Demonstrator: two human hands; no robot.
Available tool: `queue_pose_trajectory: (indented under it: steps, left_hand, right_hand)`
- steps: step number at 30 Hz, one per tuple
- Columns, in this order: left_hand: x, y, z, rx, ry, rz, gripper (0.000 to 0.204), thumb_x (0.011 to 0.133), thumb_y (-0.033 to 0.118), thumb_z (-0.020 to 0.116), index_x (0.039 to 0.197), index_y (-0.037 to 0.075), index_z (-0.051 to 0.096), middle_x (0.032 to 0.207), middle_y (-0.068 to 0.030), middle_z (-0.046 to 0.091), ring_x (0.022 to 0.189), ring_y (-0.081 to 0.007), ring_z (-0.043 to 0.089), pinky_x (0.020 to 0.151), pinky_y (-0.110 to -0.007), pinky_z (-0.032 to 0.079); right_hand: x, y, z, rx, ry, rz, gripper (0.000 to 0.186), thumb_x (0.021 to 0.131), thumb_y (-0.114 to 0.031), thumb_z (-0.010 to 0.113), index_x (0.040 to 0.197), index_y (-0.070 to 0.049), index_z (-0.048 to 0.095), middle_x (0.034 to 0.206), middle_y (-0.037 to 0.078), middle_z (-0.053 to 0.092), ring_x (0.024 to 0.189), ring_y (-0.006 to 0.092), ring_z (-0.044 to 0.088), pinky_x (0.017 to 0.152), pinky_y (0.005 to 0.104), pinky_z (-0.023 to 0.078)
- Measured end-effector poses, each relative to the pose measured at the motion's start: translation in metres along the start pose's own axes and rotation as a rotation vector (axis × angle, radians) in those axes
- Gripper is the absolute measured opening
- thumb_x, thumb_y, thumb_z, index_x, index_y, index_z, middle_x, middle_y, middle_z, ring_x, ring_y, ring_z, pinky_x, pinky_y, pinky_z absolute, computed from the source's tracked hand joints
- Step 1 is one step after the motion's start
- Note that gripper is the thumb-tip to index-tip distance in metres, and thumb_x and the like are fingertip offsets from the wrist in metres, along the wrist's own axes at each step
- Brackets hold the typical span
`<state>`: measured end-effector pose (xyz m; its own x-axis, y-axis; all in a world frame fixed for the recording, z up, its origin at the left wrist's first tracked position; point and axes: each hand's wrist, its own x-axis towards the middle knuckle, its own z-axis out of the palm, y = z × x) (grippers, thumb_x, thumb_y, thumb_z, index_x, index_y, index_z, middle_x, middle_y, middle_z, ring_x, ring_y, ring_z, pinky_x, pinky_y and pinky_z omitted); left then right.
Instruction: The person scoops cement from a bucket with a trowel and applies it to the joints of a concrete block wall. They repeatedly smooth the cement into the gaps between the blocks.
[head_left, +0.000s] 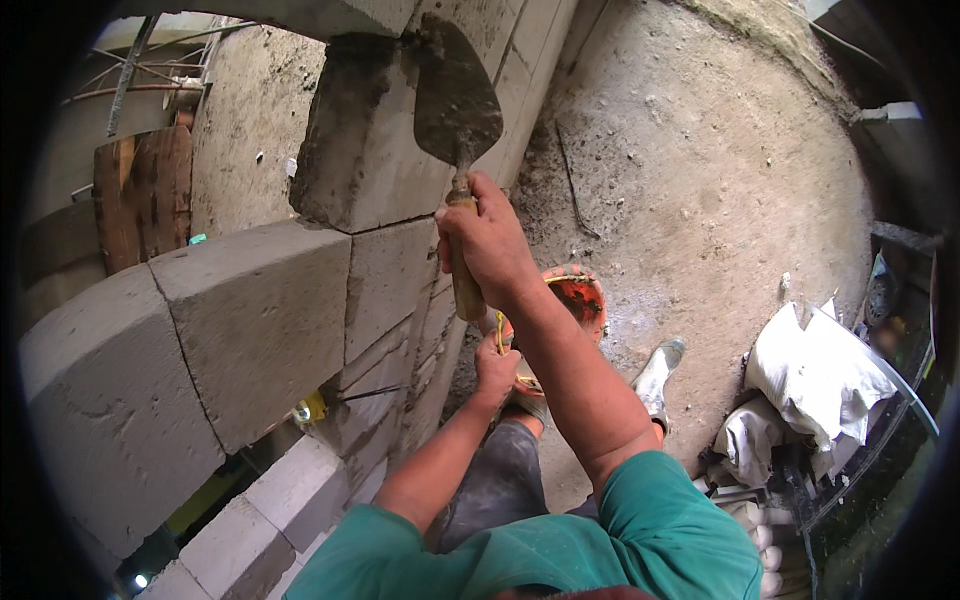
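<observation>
My right hand (488, 238) is closed round the wooden handle of a masonry trowel (452, 100). The trowel's mortar-stained blade points away from me, over the upper edge of a grey block wall (395, 170). Dark wet mortar marks the block face beside the blade. Lower down, my left hand (495, 366) grips the yellow handle of an orange bucket (597, 305). Dark residue shows inside the bucket, which is partly hidden behind my right forearm.
A row of pale blocks (250, 320) runs off to the left. Brown boards (145, 195) stand beyond it. On the dirt floor (700, 170) lies a thin dark rod (572, 185). White sacks (815, 375) are heaped at the right, near my boot (657, 378).
</observation>
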<state>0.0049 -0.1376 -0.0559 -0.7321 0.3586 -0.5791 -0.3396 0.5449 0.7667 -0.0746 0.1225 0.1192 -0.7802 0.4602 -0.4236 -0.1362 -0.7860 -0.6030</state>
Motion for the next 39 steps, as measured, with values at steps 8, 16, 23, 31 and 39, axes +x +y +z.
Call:
queue_pose_trajectory:
  steps: [8,16,23,31,39]
  left_hand:
    - [-0.003,0.032,-0.003,0.049,0.031,0.028,0.013,0.071,-0.003,0.059,0.083,0.004,0.056,0.075,0.0047,0.048,0.069,-0.0075,0.046,0.063,-0.027,0.043]
    - [0.010,0.078,0.007,0.249,0.078,0.006,0.020,0.072,-0.005,0.058,0.089,0.005,0.057,0.077,0.0046,0.047,0.067,-0.0066,0.045,0.060,-0.023,0.040]
    - [0.006,0.125,0.033,0.202,-0.062,0.264,0.018,0.070,0.000,0.057,0.087,0.003,0.063,0.068,0.0056,0.047,0.063,-0.0058,0.044,0.058,-0.025,0.039]
    - [0.007,0.144,0.060,0.239,-0.062,0.406,0.007,0.069,0.000,0.056,0.071,0.005,0.052,0.064,0.0047,0.043,0.059,-0.0064,0.039,0.055,-0.025,0.035]
    - [0.007,0.142,0.062,0.233,-0.102,0.384,0.011,0.070,-0.003,0.056,0.079,0.004,0.057,0.070,0.0080,0.044,0.062,-0.0035,0.038,0.055,-0.022,0.033]
  right_hand:
    - [-0.096,0.026,-0.100,-0.704,-0.048,-0.336,0.027,0.086,-0.018,0.065,0.102,0.000,0.053,0.091,0.008,0.051,0.085,0.0179,0.056,0.077,0.0326,0.047]
    - [-0.223,0.061,-0.246,-1.480,0.131,0.158,0.025,0.085,-0.020,0.065,0.104,-0.006,0.056,0.093,0.022,0.066,0.088,0.0415,0.065,0.075,0.0508,0.052]
    - [-0.178,0.064,-0.258,-1.794,0.025,0.137,0.018,0.090,-0.014,0.051,0.096,0.000,0.062,0.083,0.022,0.066,0.079,0.0400,0.068,0.068,0.0496,0.055]
    - [-0.157,0.063,-0.260,-1.842,-0.228,0.360,0.020,0.083,-0.009,0.052,0.090,0.001,0.068,0.084,0.025,0.069,0.082,0.0400,0.070,0.070,0.0482,0.056]
    - [-0.188,0.009,-0.270,-0.943,-0.304,1.007,0.015,0.089,-0.019,0.061,0.078,-0.010,0.058,0.060,-0.003,0.044,0.052,0.0106,0.043,0.047,0.0316,0.038]
